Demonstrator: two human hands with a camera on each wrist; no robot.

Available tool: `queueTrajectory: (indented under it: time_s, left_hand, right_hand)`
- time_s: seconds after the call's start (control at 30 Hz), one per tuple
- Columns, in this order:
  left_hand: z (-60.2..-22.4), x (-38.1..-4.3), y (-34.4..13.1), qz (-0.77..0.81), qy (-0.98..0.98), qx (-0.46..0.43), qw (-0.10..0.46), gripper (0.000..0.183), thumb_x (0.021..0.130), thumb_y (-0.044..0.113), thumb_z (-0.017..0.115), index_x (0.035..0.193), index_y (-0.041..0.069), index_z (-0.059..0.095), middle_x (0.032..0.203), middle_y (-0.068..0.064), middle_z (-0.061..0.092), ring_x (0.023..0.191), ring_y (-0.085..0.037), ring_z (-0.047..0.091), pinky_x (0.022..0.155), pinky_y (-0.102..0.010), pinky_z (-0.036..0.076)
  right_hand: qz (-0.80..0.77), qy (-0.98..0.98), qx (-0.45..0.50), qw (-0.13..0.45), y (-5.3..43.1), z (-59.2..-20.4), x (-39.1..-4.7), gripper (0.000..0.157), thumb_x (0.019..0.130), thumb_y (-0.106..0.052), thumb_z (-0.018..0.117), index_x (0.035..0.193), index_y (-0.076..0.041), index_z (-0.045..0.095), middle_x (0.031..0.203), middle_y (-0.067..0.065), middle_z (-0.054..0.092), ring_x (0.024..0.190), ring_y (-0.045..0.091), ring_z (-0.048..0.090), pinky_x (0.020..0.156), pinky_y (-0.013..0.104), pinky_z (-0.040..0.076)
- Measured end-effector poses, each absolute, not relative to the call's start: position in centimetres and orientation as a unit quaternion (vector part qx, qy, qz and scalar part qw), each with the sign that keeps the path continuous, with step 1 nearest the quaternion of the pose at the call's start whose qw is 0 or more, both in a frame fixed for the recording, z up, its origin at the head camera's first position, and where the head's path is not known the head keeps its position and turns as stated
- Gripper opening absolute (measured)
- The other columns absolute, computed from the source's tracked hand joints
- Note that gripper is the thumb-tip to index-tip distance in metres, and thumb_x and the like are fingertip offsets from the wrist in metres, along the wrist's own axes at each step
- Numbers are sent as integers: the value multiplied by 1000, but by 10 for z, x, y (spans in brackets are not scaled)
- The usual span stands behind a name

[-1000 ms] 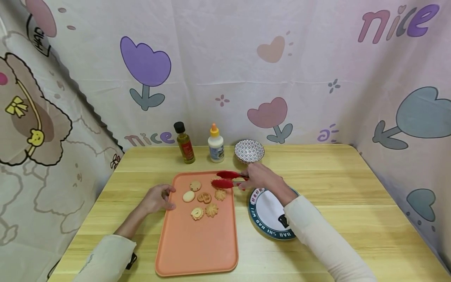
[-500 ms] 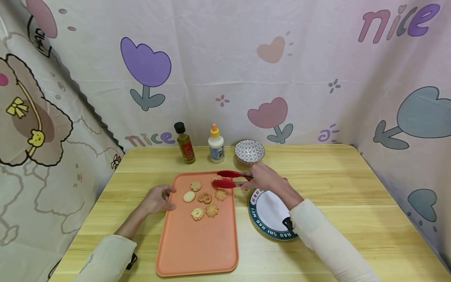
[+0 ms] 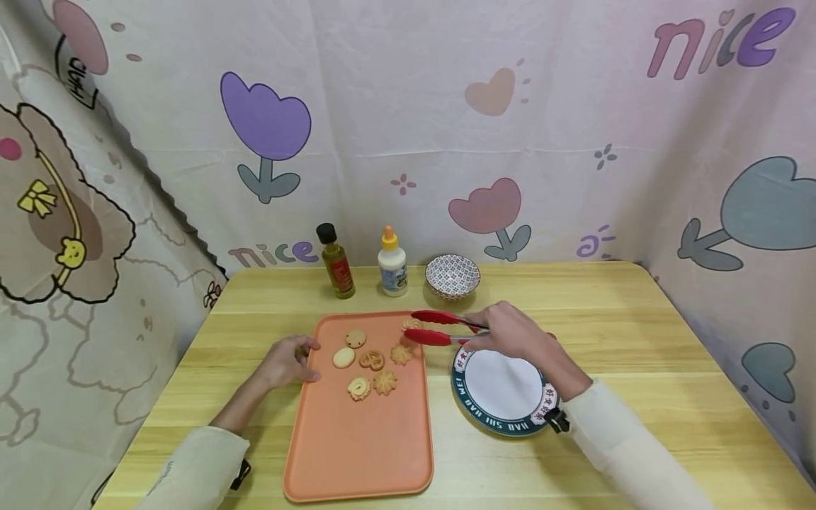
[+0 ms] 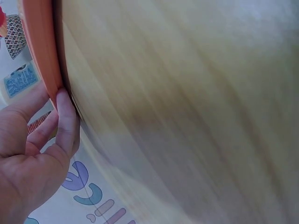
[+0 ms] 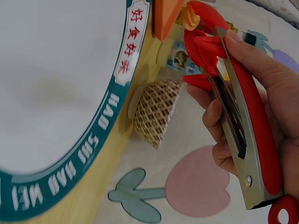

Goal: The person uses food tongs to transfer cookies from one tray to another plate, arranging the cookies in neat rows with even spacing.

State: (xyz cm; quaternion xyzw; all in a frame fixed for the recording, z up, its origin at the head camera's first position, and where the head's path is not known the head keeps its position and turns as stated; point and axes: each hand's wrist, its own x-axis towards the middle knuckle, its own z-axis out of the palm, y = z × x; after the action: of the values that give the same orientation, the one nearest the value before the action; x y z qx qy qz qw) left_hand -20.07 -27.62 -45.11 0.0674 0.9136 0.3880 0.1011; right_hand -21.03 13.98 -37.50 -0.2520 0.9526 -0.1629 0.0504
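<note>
My left hand (image 3: 288,363) pinches the left rim of the orange tray (image 3: 358,453), thumb and fingers on either side of the edge in the left wrist view. On the tray's upper half lie several cookies, among them a pretzel-shaped one (image 3: 372,360) and a flower-shaped one (image 3: 385,383). With my right hand (image 3: 513,331) I grip a pair of red-tipped tongs (image 3: 430,338) over the tray's upper right corner. Between the tips sits a ridged cookie (image 5: 190,18). A white plate (image 3: 503,386) with a green lettered rim lies under my right forearm.
Along the table's back stand an oil bottle (image 3: 338,265), a white squeeze bottle (image 3: 392,265) with a yellow and orange cap, and a small patterned bowl (image 3: 452,276). Behind them hangs a printed cloth (image 3: 382,92). The wooden table (image 3: 637,397) extends to the right of the plate.
My right hand has moved right with the tongs, and the ridged cookie between their tips has shifted right to the tray's edge. My left hand stays on the tray rim.
</note>
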Motion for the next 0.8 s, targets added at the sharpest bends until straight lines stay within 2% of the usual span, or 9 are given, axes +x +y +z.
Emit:
queueTrajectory:
  time_s: [0.13,0.3,0.6,0.8]
  left_hand:
    - [-452,-200,-277,387,914,68,102,52,69,3,82,115,-6,60,96,-15,54,74,-18,50,57,-25,43]
    - [-453,-200,-278,386,914,62,105,53,68,3,82,115,-6,60,96,-15,55,74,-18,50,57,-25,43]
    - [-454,-200,-277,385,915,62,106,54,67,4,83,116,-5,60,97,-15,55,74,-18,50,57,-25,44]
    - [-453,-200,-277,385,915,64,106,55,68,4,83,117,-6,60,98,-15,55,74,-18,50,57,-25,44]
  right_hand:
    - [-156,961,-223,53,155,-374,-200,61,75,-41,78,125,-10,63,84,2,68,68,11,51,52,22,37]
    - [-145,968,-196,54,174,-374,-188,65,73,-46,78,126,-12,63,106,11,70,76,15,54,56,22,40]
    - [-147,971,-176,61,210,-375,-172,67,72,-48,77,124,-7,63,112,16,68,85,19,58,65,26,44]
    - [-165,971,-158,74,227,-379,-162,69,71,-48,77,125,-7,63,116,19,66,89,20,60,65,27,42]
